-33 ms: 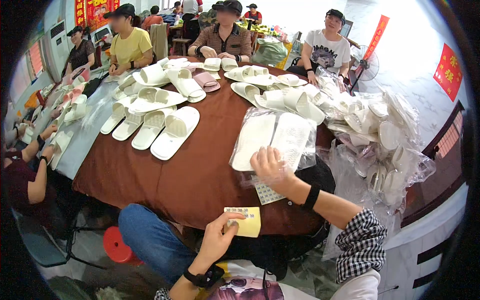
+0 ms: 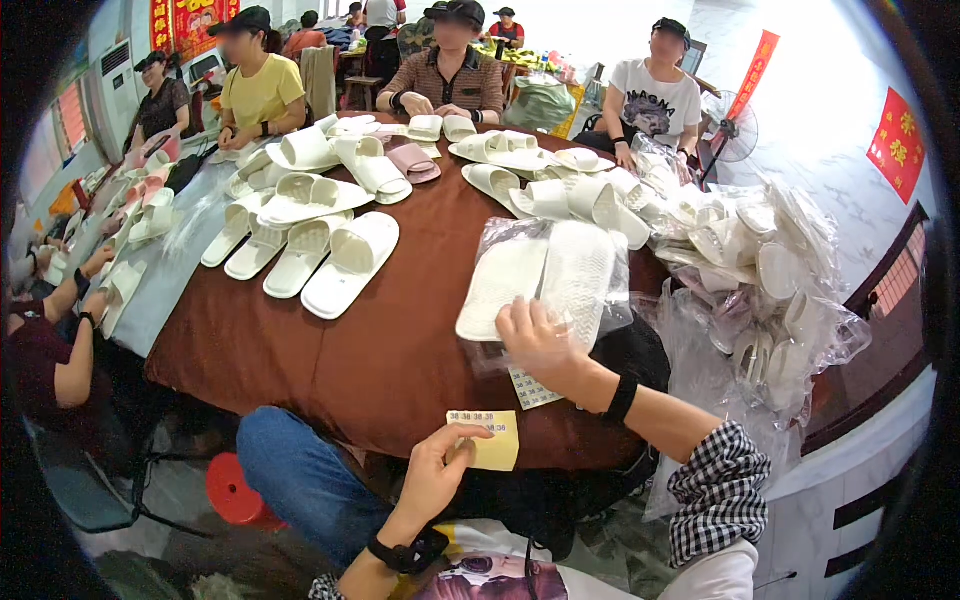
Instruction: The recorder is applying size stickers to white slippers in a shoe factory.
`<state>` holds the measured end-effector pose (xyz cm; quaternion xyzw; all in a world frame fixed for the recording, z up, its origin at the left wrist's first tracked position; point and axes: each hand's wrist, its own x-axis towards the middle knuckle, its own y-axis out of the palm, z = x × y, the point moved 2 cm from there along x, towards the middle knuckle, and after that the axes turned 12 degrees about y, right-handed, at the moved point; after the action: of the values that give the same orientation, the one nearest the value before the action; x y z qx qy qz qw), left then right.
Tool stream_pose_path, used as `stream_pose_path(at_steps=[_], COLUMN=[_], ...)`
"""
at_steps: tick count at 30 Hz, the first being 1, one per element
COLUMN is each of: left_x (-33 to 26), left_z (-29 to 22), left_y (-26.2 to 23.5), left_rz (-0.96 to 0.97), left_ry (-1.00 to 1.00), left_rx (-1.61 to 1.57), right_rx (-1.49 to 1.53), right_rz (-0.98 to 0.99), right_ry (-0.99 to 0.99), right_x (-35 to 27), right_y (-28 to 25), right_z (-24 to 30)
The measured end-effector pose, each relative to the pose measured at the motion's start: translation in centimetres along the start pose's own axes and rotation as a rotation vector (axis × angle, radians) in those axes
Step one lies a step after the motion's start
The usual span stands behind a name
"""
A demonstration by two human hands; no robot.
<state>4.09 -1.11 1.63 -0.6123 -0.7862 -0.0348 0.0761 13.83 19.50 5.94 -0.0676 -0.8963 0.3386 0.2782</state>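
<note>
My left hand (image 2: 440, 475) is closed on a yellow sticker sheet (image 2: 492, 452), index finger stretched across its face, at the table's near edge. Printed labels line the sheet's upper part. My right hand (image 2: 545, 345) lies with bent, parted fingers on the near end of a pair of white slippers (image 2: 508, 275) in a clear plastic bag (image 2: 618, 285). Its fingertips touch the bagged pair; the thumb is hard to make out. Partly under my right wrist, another sticker sheet (image 2: 537, 390) rests on the brown tabletop cover (image 2: 390, 350).
Loose white slippers (image 2: 350, 265) and a pink one (image 2: 413, 162) cover the far left of the table. Bagged slippers (image 2: 770, 260) pile up at the right edge. Co-workers sit around, one in a striped top (image 2: 450, 75) opposite. A red stool (image 2: 237, 490) stands lower left.
The bagged slippers have shifted slightly left and tilted under my right hand. The yellow sticker sheet has moved a little to the left and turned slightly in my left hand.
</note>
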Motion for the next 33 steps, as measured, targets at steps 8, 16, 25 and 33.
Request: stream_pose_path(at_steps=[8,16,25,33], left_x=[1.6,3.4,6.0,3.9], left_z=[2.1,3.4,2.6,2.8], left_y=[1.5,0.6,2.1,0.0], left_rz=[-0.076,-0.252,-0.131,-0.263], left_ry=[-0.067,-0.112,-0.228,-0.3], left_rx=[0.02,-0.853,-1.011,-0.887], right_rx=[0.836,0.8,0.975,0.943], right_rz=[0.364,0.214,0.512,0.978], right_ry=[-0.213,0.221,0.38,0.498], right_x=[-0.9,9.0,13.5,18.1], right_y=[-9.7,-3.5,15.3,21.9], right_z=[4.0,-7.2,-15.9,-14.6])
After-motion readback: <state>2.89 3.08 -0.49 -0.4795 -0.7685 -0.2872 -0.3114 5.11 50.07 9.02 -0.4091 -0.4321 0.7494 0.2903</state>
